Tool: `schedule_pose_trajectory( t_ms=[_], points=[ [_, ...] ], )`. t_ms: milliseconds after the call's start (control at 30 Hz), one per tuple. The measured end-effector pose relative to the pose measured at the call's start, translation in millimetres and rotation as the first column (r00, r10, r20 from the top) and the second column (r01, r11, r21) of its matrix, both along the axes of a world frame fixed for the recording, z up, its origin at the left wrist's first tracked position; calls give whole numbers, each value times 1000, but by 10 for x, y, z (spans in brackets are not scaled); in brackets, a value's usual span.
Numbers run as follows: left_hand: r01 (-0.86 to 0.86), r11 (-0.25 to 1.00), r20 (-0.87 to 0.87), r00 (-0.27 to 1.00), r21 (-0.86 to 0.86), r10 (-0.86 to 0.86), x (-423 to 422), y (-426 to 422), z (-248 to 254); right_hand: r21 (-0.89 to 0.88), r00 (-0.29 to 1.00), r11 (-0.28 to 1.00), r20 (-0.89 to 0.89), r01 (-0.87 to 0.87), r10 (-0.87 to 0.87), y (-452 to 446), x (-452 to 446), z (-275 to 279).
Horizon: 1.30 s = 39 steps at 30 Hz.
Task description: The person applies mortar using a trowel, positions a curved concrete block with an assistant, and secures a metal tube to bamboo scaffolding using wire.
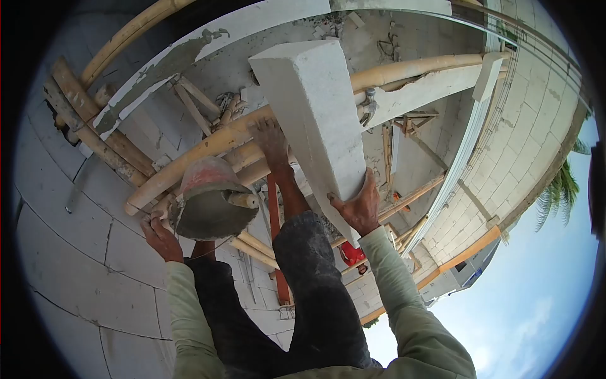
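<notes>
My right hand (361, 205) grips the lower part of a long white concrete block (309, 95), thumb on one face and fingers round the far edge. The block stands tilted over the bamboo poles (208, 148). On the left, my left hand (163, 237) is closed at the edge of a mortar bucket (211, 174), where its thin wire handle runs; the exact grip is partly hidden. Grey wet mortar (208, 215) lies in the tipped bucket, with a tool's wooden handle (243, 201) sticking out. My bare foot (270, 139) rests on the bamboo beside the block.
A hammer (367, 106) hangs on a pale beam beyond the block. Below the scaffold are rubble, timber and a person in red (352, 254). A block wall (82, 252) rises at left, with a metal hook (74, 186) against it. Another block wall (505, 151) stands right.
</notes>
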<state>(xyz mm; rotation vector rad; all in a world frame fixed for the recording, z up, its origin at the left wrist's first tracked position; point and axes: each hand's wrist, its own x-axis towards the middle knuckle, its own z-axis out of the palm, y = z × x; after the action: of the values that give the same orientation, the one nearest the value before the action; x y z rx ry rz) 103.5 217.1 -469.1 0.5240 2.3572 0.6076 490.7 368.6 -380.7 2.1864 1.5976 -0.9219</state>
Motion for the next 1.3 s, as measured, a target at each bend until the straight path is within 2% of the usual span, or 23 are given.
schedule_pose_trajectory(
  t_ms=[67,133,367,433,567,633,700,800,867,1000,1067,1100,1167,1200,1233,1267,1300],
  points=[
    [6,1000,-13,1000,-19,-6,-60,-101,-10,-23,1000,999,9,28,-28,65,142,95],
    [8,999,-54,998,-47,-11,-124,-178,-48,3,999,999,35,-42,41,197,321,214],
    [-19,999,-62,998,-35,17,-79,-157,26,100,996,994,75,44,-52,1005,937,282],
    [9,1000,-75,997,-29,-11,-80,-143,41,184,980,982,196,-49,12,1217,1176,168],
    [21,997,-76,997,-80,-27,-65,-167,66,238,978,967,202,-89,40,1654,1538,-35],
    [48,994,-80,995,-94,-56,-40,-180,63,267,965,947,238,-178,115,1837,1689,-141],
    [46,993,-79,995,-109,-54,-33,-249,46,258,964,949,236,-183,122,2002,1722,-242],
    [40,991,-75,996,-128,-50,31,-259,42,269,974,939,132,-216,186,2214,1679,-399],
    [38,988,-81,995,-147,-50,49,-267,81,232,961,944,198,-235,191,2292,1561,-540],
    [-3,987,-34,999,-159,-2,156,-324,76,184,956,947,181,-263,231,2481,1487,-473],
    [-40,991,-11,999,-130,39,236,-329,11,118,981,981,133,-156,140,2608,1544,-488],
    [-48,990,-12,999,-136,47,268,-325,-23,112,980,980,131,-163,148,2631,1577,-487],
    [-62,993,34,997,-100,65,275,-331,-25,163,958,944,68,-286,279,2580,1648,-520],
    [-83,994,44,995,-73,86,271,-327,-36,150,962,951,77,-270,261,2572,1640,-547],
    [-19,997,7,1000,-81,19,269,-283,4,93,978,975,61,-203,198,2598,1587,-509],
    [-33,996,-34,999,-86,30,286,-206,44,101,962,961,123,-257,245,2587,1688,-556],
    [-15,994,-66,998,-113,7,268,-220,67,153,954,943,93,-296,285,2577,1762,-599]
  ],
)
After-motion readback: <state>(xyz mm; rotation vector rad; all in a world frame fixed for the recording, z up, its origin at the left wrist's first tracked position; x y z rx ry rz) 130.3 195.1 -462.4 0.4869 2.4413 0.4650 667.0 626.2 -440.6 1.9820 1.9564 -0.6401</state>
